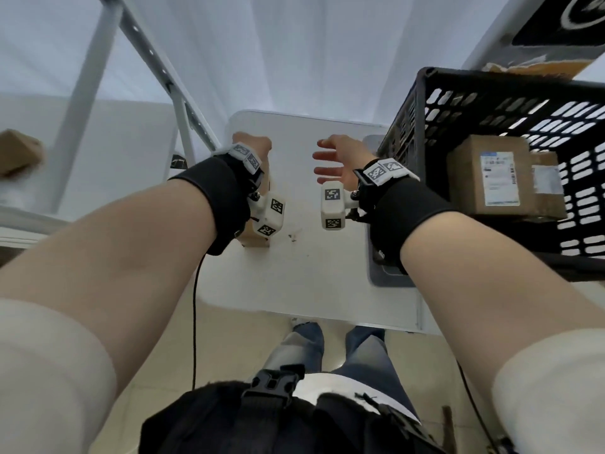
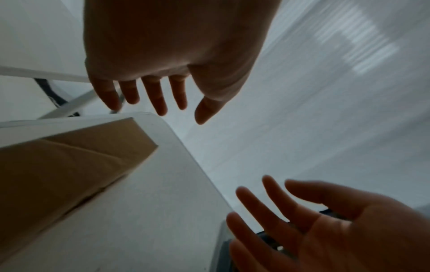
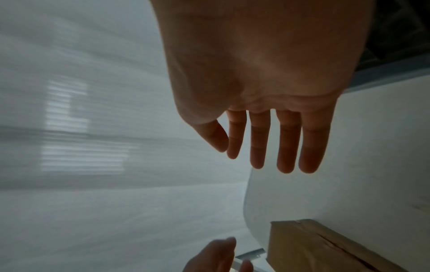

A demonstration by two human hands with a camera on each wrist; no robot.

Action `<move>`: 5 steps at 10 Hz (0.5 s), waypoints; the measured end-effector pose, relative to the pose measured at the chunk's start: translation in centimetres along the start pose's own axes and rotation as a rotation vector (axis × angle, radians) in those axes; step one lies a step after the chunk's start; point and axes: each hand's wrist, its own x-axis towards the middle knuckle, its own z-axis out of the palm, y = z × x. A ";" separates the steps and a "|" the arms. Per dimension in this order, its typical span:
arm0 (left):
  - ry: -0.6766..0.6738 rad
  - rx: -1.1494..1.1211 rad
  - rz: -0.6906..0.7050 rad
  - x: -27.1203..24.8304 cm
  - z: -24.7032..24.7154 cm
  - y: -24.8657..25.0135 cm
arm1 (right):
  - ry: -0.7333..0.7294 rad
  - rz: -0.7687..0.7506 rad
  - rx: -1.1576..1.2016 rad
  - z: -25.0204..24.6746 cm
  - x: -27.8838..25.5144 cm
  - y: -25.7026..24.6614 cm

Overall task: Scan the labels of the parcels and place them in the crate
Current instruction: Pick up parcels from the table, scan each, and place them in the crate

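Observation:
A brown cardboard parcel (image 1: pixel 253 239) lies on the white table (image 1: pixel 311 273), mostly hidden under my left wrist; it also shows in the left wrist view (image 2: pixel 58 165) and the right wrist view (image 3: pixel 325 248). My left hand (image 1: pixel 252 145) hovers over its far end with fingers (image 2: pixel 158 103) straight and holding nothing. My right hand (image 1: pixel 327 158) is spread open above the table's middle, apart from the parcel, palm toward the left hand, fingers (image 3: pixel 260 147) straight. The black plastic crate (image 1: pixel 422 93) stands at the right with a labelled parcel (image 1: pixel 484 175) and a second one (image 1: pixel 546 188) inside.
A flat grey device (image 1: pixel 386 273) lies on the table beside the crate, partly under my right wrist. A metal frame (image 1: pixel 183 103) rises left of the table. Another cardboard box (image 1: pixel 19 152) sits far left, blurred. White sheeting hangs behind the table.

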 end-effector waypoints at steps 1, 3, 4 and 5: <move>-0.023 0.017 -0.049 1.3 -0.7 -2.4 | 0.001 0.053 -0.045 0.9 1.6 1.4; -0.095 0.030 -0.176 3.2 -0.3 -6.0 | -0.040 0.140 -0.133 2.1 4.0 3.6; -0.147 0.047 -0.232 5.5 0.7 -7.8 | -0.089 0.199 -0.228 2.7 5.2 4.8; -0.187 0.026 -0.294 3.0 1.2 -6.5 | -0.141 0.244 -0.302 3.2 5.9 5.8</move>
